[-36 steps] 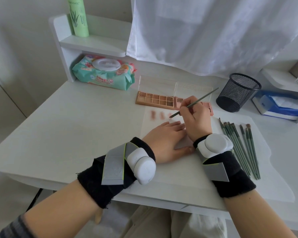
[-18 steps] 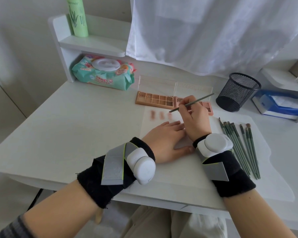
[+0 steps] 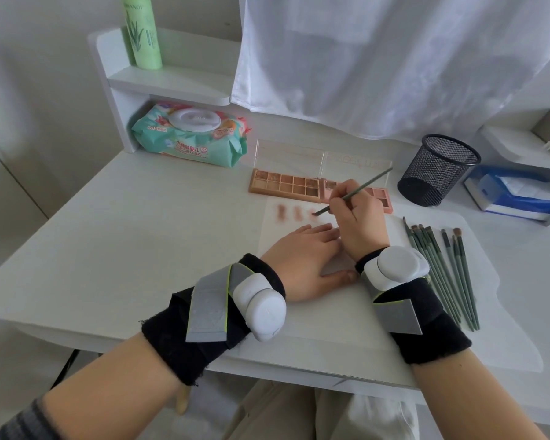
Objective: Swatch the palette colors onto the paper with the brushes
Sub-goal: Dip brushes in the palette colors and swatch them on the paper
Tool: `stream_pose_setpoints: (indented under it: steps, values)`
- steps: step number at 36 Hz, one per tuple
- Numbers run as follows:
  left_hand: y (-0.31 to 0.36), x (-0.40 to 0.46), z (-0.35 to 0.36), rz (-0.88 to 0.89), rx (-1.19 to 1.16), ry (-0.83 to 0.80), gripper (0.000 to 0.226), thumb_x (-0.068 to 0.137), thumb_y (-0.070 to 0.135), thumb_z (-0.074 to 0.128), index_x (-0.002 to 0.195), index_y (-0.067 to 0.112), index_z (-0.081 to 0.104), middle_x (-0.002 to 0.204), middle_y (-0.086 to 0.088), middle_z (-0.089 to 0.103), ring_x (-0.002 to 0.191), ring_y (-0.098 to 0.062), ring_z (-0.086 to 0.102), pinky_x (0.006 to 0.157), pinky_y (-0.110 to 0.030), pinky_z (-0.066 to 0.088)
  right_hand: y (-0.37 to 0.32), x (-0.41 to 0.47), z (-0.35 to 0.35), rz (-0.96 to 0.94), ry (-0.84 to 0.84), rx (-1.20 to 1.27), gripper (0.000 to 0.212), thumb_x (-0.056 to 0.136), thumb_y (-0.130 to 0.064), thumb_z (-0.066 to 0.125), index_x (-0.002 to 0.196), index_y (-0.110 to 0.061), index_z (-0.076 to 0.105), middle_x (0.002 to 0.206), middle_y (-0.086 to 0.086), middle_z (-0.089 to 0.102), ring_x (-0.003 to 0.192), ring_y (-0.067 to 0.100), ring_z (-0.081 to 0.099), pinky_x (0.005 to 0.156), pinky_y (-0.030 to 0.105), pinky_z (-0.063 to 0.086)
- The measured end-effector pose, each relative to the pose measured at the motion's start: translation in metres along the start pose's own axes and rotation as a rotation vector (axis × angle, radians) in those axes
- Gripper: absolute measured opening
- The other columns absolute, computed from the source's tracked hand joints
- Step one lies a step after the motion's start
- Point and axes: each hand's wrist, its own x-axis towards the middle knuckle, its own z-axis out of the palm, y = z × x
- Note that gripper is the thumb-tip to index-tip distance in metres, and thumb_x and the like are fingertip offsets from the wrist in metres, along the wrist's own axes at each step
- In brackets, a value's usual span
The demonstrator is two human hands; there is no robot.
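A white sheet of paper [image 3: 327, 300] lies on the desk with three pinkish-brown swatches [image 3: 296, 213] near its far edge. Behind it sit two open eyeshadow palettes [image 3: 286, 184], side by side, clear lids raised. My right hand [image 3: 358, 219] pinches a thin green brush [image 3: 359, 190], its tip touching the paper at the rightmost swatch. My left hand [image 3: 305, 260] rests flat on the paper, fingers straight, just beside my right wrist. Several more green brushes [image 3: 442, 268] lie in a row to the right of the paper.
A black mesh cup [image 3: 437, 169] stands at the back right, with a blue and white tissue box [image 3: 515, 195] beyond it. A pack of wet wipes [image 3: 188, 136] lies at the back left under a white shelf [image 3: 169, 81] holding a green bottle [image 3: 142, 30].
My right hand moved the brush tip from near the palette down onto the paper at the third swatch. My left hand stayed flat on the sheet.
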Motion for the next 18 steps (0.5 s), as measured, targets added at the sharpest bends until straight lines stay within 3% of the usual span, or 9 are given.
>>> stream_pose_setpoints:
  steps: [3, 7, 10, 13, 18]
  values:
    - [-0.0006, 0.0003, 0.0002, 0.000, 0.003, 0.000, 0.069, 0.082, 0.064, 0.023, 0.123, 0.019, 0.057, 0.133, 0.002, 0.052, 0.123, -0.020, 0.045, 0.102, -0.039, 0.035, -0.0009, -0.0011, -0.0004, 0.005, 0.017, 0.022, 0.009, 0.076, -0.019, 0.042, 0.069, -0.015, 0.047, 0.058, -0.002, 0.049, 0.054, 0.003, 0.042, 0.053, 0.017, 0.034]
    - [-0.0004, 0.0007, 0.0000, -0.010, 0.018, -0.016, 0.072, 0.081, 0.065, 0.021, 0.126, 0.019, 0.054, 0.134, 0.000, 0.052, 0.126, -0.021, 0.043, 0.102, -0.040, 0.035, -0.0067, -0.0032, -0.0027, -0.029, 0.074, 0.041, 0.010, 0.082, -0.007, 0.048, 0.074, -0.002, 0.053, 0.059, 0.004, 0.050, 0.057, -0.007, 0.045, 0.057, 0.006, 0.034]
    - [0.0009, 0.0003, -0.0011, -0.010, 0.014, -0.015, 0.072, 0.081, 0.065, 0.021, 0.126, 0.020, 0.054, 0.134, 0.001, 0.051, 0.126, -0.020, 0.043, 0.103, -0.039, 0.034, -0.0049, -0.0030, -0.0016, -0.022, 0.044, 0.071, 0.011, 0.078, -0.015, 0.045, 0.072, -0.008, 0.051, 0.060, 0.006, 0.051, 0.056, 0.005, 0.043, 0.054, 0.015, 0.035]
    - [0.0012, 0.0002, -0.0017, -0.002, -0.002, -0.004, 0.070, 0.081, 0.064, 0.022, 0.125, 0.020, 0.055, 0.134, 0.001, 0.051, 0.124, -0.020, 0.044, 0.103, -0.040, 0.034, -0.0014, -0.0010, -0.0006, -0.013, 0.020, 0.041, 0.009, 0.079, -0.016, 0.044, 0.071, -0.015, 0.047, 0.058, -0.001, 0.048, 0.053, 0.003, 0.041, 0.052, 0.015, 0.034]
    - [0.0007, 0.0005, -0.0012, -0.005, -0.003, -0.005, 0.071, 0.081, 0.065, 0.022, 0.125, 0.019, 0.055, 0.135, 0.002, 0.051, 0.125, -0.020, 0.044, 0.103, -0.040, 0.034, -0.0011, -0.0005, -0.0022, -0.045, 0.049, 0.028, 0.013, 0.087, -0.002, 0.048, 0.078, -0.011, 0.049, 0.058, -0.009, 0.045, 0.052, 0.001, 0.041, 0.052, 0.013, 0.033]
